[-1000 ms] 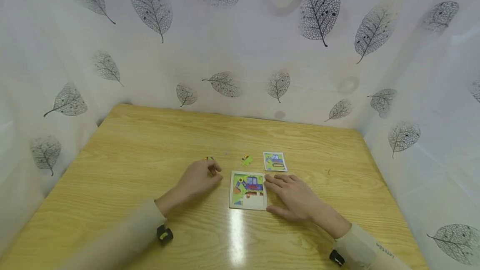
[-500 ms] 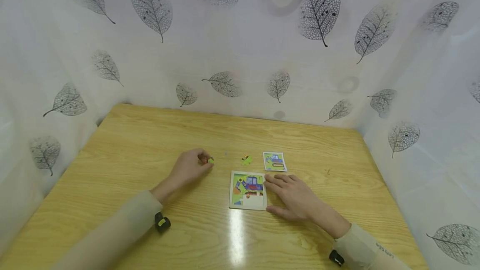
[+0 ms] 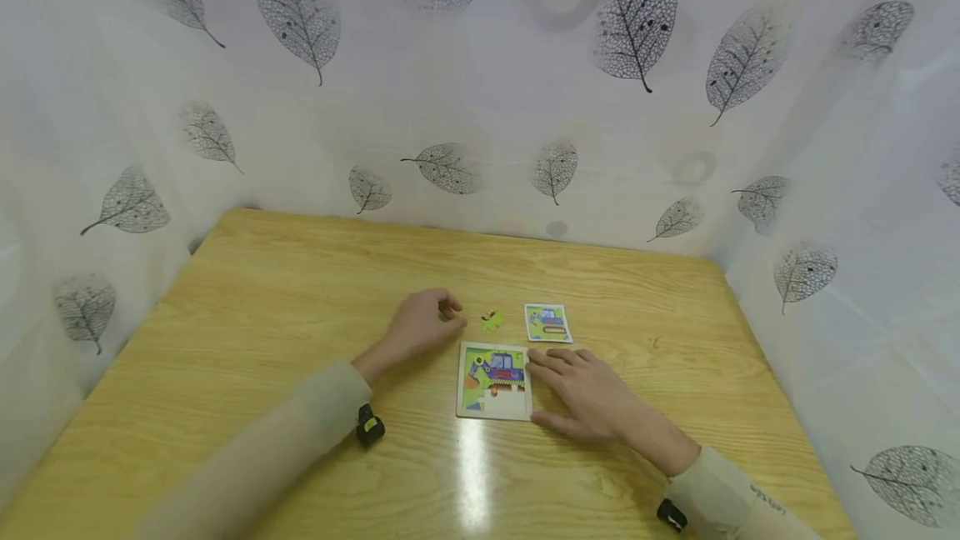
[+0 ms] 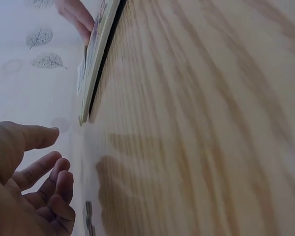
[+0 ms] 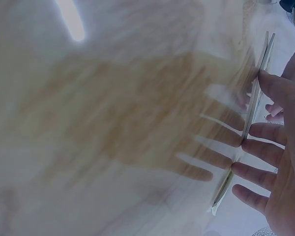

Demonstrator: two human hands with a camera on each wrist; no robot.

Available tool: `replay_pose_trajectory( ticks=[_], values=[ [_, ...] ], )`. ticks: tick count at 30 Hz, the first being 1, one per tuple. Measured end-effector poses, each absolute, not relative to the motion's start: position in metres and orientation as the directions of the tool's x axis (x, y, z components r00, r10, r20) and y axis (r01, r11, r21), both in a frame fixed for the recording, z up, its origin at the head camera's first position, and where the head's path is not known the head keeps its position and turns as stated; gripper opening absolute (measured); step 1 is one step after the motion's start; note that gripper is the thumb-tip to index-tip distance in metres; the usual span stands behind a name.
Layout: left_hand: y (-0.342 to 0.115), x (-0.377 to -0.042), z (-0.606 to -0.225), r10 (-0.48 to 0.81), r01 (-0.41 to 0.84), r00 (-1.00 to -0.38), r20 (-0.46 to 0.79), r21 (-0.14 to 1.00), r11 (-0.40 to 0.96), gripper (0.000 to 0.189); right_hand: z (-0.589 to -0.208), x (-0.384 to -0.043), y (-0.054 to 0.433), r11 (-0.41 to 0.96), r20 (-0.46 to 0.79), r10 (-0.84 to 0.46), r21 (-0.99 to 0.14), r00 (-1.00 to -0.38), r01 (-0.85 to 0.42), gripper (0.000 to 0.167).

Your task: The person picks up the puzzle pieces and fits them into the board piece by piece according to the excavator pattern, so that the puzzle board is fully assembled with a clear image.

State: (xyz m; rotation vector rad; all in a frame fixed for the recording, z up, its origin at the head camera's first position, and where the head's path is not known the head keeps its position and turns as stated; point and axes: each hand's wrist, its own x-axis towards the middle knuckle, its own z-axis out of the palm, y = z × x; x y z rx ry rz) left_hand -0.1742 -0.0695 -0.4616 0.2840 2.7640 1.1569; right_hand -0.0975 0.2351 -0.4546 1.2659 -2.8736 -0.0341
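A jigsaw puzzle board with a blue excavator picture lies on the table, a pale gap showing at its lower part. My right hand lies along its right side with fingers spread, fingertips and thumb at the frame's edge. To the upper left of the board, my left hand is over the table, its fingertips just left of a green puzzle piece. In the left wrist view its thumb stands apart from loosely bent fingers, and nothing shows between them.
A small picture card with the same excavator lies behind the board, beside the green piece. The wooden table meets a leaf-patterned curtain at its back and sides.
My left hand went left to the other puzzle piece, then moved right towards the green piece. That other piece no longer shows in the head view. My right hand stays at the board.
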Motion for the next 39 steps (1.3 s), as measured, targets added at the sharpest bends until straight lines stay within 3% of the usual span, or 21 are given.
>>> replay_pose_trajectory(
  ticks=[18,39],
  values=[
    [-0.025,-0.180,-0.470,0.248,0.155,-0.967,-0.062,0.630,0.761,0.034,-0.455,-0.098,0.235,0.679,-0.014,-0.734,0.016,-0.680,-0.734,0.070],
    [-0.044,-0.182,-0.464,0.235,0.111,-0.965,-0.115,0.635,0.765,0.032,-0.456,-0.099,0.234,0.676,-0.016,-0.736,0.024,-0.677,-0.736,0.070]
  ],
)
